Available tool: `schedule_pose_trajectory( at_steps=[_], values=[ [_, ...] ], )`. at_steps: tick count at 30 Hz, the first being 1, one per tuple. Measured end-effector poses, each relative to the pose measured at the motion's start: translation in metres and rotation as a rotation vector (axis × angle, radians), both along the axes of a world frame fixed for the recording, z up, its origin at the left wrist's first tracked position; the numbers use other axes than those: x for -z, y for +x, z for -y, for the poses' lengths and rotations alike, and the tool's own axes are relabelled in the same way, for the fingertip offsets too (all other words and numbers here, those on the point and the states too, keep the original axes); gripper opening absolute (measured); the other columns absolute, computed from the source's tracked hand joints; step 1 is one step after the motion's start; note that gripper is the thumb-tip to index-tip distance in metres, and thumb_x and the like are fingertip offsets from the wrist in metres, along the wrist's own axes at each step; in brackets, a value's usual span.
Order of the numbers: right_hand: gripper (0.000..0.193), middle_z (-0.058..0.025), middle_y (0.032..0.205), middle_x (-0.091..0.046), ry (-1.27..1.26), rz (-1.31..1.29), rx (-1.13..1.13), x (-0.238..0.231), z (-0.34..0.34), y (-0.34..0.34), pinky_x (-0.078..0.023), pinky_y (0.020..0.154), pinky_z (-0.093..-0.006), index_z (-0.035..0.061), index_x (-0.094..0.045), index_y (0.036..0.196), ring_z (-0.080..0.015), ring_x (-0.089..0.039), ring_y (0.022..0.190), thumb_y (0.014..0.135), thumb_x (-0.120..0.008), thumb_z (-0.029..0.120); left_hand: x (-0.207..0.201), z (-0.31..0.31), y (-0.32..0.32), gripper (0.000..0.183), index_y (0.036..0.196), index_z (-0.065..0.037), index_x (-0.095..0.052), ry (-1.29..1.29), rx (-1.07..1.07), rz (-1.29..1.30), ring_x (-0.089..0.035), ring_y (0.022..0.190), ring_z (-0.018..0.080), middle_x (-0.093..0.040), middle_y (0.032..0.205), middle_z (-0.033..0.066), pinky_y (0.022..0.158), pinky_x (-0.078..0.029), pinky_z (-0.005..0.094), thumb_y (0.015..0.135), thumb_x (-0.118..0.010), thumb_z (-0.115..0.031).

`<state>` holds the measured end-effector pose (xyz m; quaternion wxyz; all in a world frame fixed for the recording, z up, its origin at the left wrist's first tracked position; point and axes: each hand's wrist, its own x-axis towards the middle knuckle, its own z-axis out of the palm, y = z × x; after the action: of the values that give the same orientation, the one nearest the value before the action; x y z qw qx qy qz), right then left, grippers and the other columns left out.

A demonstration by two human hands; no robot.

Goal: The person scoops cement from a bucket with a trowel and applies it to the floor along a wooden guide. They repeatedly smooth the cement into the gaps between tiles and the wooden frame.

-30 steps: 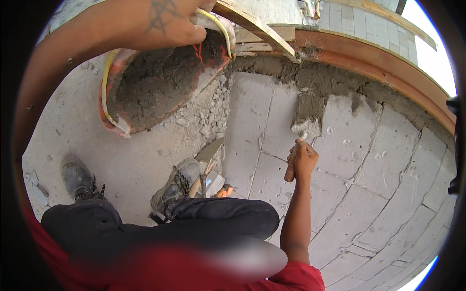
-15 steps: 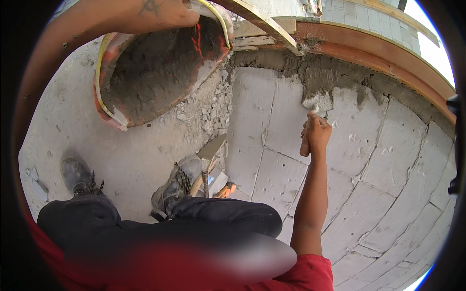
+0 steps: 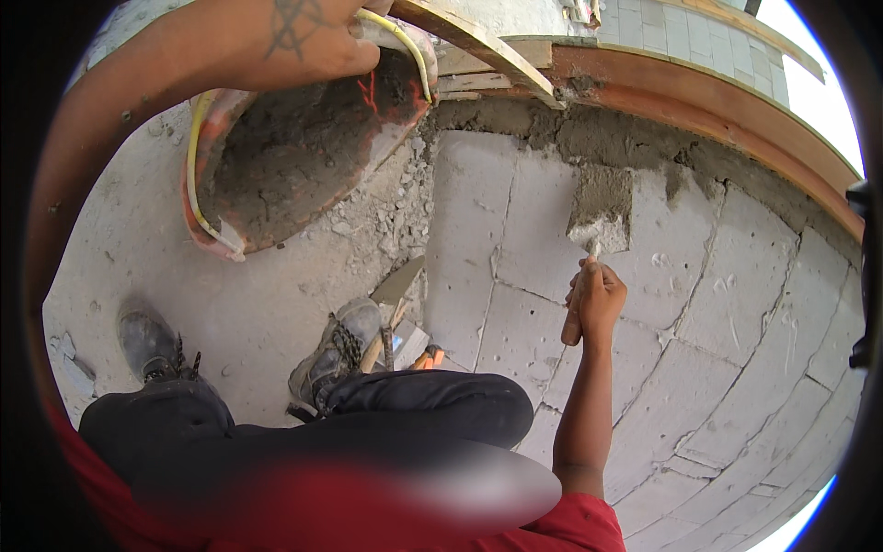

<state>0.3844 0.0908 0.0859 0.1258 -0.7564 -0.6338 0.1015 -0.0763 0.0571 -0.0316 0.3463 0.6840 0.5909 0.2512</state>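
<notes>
My right hand (image 3: pixel 600 299) is closed round the wooden handle of a square-bladed trowel (image 3: pixel 596 235). Grey mortar (image 3: pixel 600 195) covers most of its blade, which lies over the face of the pale block wall (image 3: pixel 533 221), just below the mortar-smeared top strip. At the upper left, my left hand (image 3: pixel 336 41) grips the far rim of a cut-open tub (image 3: pixel 204 166) with yellow tubing along its edge; the picture's top edge cuts off part of that hand. Wet mortar (image 3: pixel 285 147) fills the tub's bottom.
A reddish-brown board (image 3: pixel 699 101) runs along the wall's top, with a wooden strip (image 3: pixel 492 46) slanting from it. Rubble (image 3: pixel 391 202) lies between tub and wall. A pointed trowel (image 3: pixel 398 281) and an orange-ended tool (image 3: pixel 430 358) lie beside my boot (image 3: pixel 345 340).
My right hand has drawn the trowel down the block face, away from the top strip, and more mortar shows on the blade. The left hand stays at the tub, slightly lower in view.
</notes>
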Motion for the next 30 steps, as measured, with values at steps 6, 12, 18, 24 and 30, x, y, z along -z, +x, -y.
schedule_pose_trajectory(
  at_steps=[6, 12, 18, 24, 30],
  values=[
    [0.035, -0.0091, 0.062, -0.059, 0.063, 0.004, -0.105, 0.01, -0.072, -0.032, -0.047, 0.047, -0.0326, -0.0059, -0.067, 0.087, -0.0166, -0.057, 0.047, 0.096, -0.059, 0.027, 0.004, 0.012, 0.01, 0.048, 0.111, 0.005, -0.063, 0.127, -0.1, -0.109, -0.066, 0.097, 0.042, -0.068, 0.098, 0.0294, 0.084, -0.051, 0.0472, 0.081, -0.061, -0.031],
    [0.037, -0.0088, 0.061, -0.059, 0.07, 0.116, 0.036, 0.014, -0.054, -0.013, -0.046, 0.046, -0.0328, -0.0045, -0.066, 0.081, -0.0158, -0.056, 0.046, 0.096, -0.059, 0.029, -0.004, 0.012, 0.014, 0.048, 0.111, 0.004, -0.064, 0.093, -0.129, -0.142, -0.066, 0.098, 0.0419, -0.069, 0.098, 0.0277, 0.085, -0.051, 0.047, 0.08, -0.061, -0.032],
    [0.038, -0.0077, 0.059, -0.057, 0.041, 0.113, 0.065, 0.009, 0.019, 0.025, -0.045, 0.045, -0.0322, -0.0033, -0.063, 0.075, -0.0149, -0.055, 0.045, 0.097, -0.059, 0.027, 0.006, 0.009, 0.01, 0.047, 0.109, 0.004, -0.064, 0.094, -0.108, -0.125, -0.066, 0.098, 0.0421, -0.068, 0.097, 0.0285, 0.085, -0.051, 0.0472, 0.081, -0.062, -0.033],
    [0.034, -0.008, 0.061, -0.059, -0.023, 0.079, -0.023, 0.029, 0.004, 0.004, -0.048, 0.045, -0.0318, -0.0049, -0.065, 0.085, -0.0156, -0.057, 0.047, 0.098, -0.058, 0.026, 0.025, -0.006, 0.005, 0.046, 0.108, 0.004, -0.064, 0.116, -0.08, -0.08, -0.066, 0.095, 0.0439, -0.068, 0.095, 0.0291, 0.084, -0.051, 0.0484, 0.08, -0.062, -0.032],
    [0.039, -0.01, 0.059, -0.061, 0.033, 0.158, -0.204, 0.06, -0.072, -0.021, -0.05, 0.049, -0.0358, -0.0026, -0.064, 0.076, -0.0187, -0.06, 0.047, 0.097, -0.057, 0.029, 0.024, 0.0, 0.004, 0.044, 0.109, 0.001, -0.065, 0.133, -0.103, -0.073, -0.066, 0.096, 0.0441, -0.068, 0.095, 0.0285, 0.084, -0.052, 0.0478, 0.08, -0.062, -0.032]
  ],
)
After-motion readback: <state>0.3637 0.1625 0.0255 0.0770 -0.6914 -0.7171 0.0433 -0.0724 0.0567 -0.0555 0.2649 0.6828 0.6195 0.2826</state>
